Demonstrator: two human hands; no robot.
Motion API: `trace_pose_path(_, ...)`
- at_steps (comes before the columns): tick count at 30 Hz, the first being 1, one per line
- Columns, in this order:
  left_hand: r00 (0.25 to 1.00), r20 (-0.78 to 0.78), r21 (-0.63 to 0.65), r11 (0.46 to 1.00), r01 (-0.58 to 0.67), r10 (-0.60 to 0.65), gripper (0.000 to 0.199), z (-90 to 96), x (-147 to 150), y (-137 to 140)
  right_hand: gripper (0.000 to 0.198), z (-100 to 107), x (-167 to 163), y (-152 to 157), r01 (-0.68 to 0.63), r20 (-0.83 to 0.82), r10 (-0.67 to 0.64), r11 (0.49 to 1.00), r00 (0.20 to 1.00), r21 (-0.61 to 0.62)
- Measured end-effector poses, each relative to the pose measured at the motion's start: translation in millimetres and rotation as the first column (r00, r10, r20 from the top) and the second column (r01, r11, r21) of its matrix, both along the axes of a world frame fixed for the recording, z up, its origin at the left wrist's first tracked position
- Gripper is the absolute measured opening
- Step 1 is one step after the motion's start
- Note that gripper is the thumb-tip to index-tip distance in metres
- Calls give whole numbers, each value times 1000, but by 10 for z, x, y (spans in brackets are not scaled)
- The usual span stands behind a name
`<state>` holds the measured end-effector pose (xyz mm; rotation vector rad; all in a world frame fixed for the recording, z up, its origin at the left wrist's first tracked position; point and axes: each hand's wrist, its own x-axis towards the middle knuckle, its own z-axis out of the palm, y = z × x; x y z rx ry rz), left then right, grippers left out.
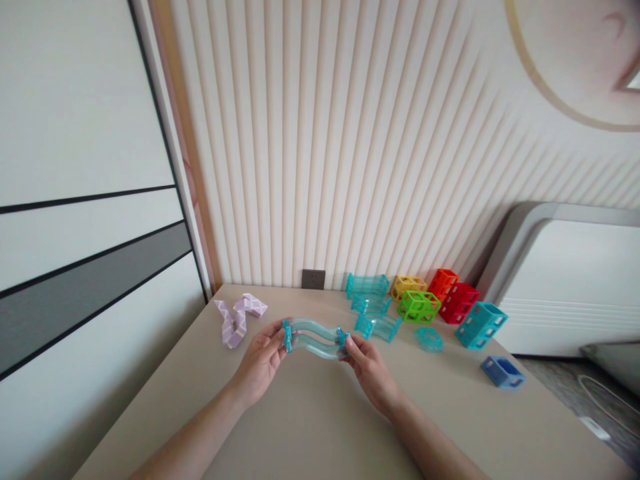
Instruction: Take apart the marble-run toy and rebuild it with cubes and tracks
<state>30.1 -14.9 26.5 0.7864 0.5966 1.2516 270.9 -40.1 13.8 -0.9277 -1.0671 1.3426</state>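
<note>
A translucent teal marble-run tube piece, made of two wavy tubes with a connector at each end, is held up over the table between both hands. My left hand pinches its left connector. My right hand grips the right connector between thumb and fingers. Behind my right hand, more teal tube pieces lie on the table: a curved one, another, and a straight one against the wall.
Open-frame blocks stand at the right: yellow, green, orange, red, teal and blue. A teal disc lies near them. A lilac folding snake puzzle is at the left. A socket sits on the ribbed wall.
</note>
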Motion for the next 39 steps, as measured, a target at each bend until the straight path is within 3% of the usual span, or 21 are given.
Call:
trace_pose_path(8,999,48,-33,999,7,-5,47,-5,-27,21,45,-31,8,-1,-38,66,33,997,997,70)
trace_pose_path(14,999,-26,0,999,-33,33,51,-43,-36,14,55,-10,38,-15,-54,103,50,998,993,40)
trace_pose_path(18,999,-22,4,1000,-29,29,48,-35,-27,18,51,-7,61,-16,-72,93,67,996,993,50)
trace_pose_path(22,997,-72,-6,1000,2,-3,50,-20,-6,17,52,-22,75,7,40,139,-51,996,989,80)
trace_pose_path(26,986,-163,-21,1000,23,-26,60,-53,32,-19,68,-18,148,21,192,229,-212,976,950,107)
trace_pose_path(31,892,-444,133,978,162,-87,78,-145,157,-93,66,-57,430,-75,229,398,-286,956,872,185)
trace_pose_path(35,785,-618,236,943,237,-43,68,-175,348,-132,57,-82,769,-270,212,523,-328,939,787,270)
trace_pose_path(39,718,-693,385,877,288,68,61,-179,625,-127,56,-108,1143,-460,165,598,-323,938,734,305)
